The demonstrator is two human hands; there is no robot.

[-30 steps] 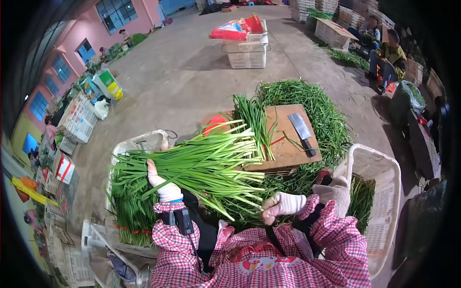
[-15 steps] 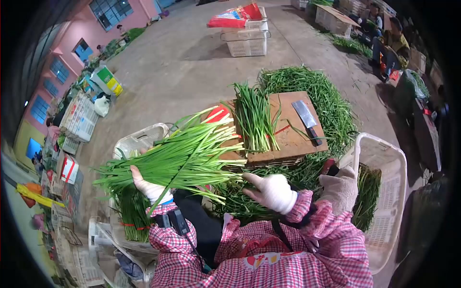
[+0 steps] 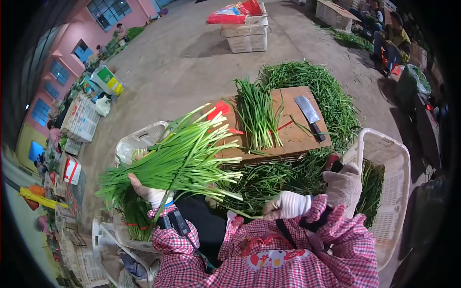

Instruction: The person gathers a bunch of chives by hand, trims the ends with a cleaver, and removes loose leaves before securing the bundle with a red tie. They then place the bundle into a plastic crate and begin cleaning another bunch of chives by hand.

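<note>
My left hand (image 3: pixel 150 193), in a light glove with the thumb bare, grips a large loose bunch of garlic chives (image 3: pixel 177 161). Their pale stem ends fan out to the right. Closed in front of my apron, my right hand (image 3: pixel 287 206) pinches a single chive stalk (image 3: pixel 242 214) that sticks out to the left. Beyond the hands, a smaller chive bunch (image 3: pixel 257 117) lies across a red tie on the wooden board (image 3: pixel 293 139). A cleaver (image 3: pixel 309 115) rests on the board's right side, its dark handle toward me.
Heaped chive leaves (image 3: pixel 317 91) surround the board's far and right sides. A white basket (image 3: pixel 391 192) with chives stands at my right; another basket (image 3: pixel 137 141) is at my left, with tied chives (image 3: pixel 137 216). Stacked crates (image 3: pixel 245 41) stand ahead. People sit at far right.
My right hand has drawn back toward my body from the stem ends, closing from a pointing shape into a pinch on a stalk. The left hand still holds the bunch.
</note>
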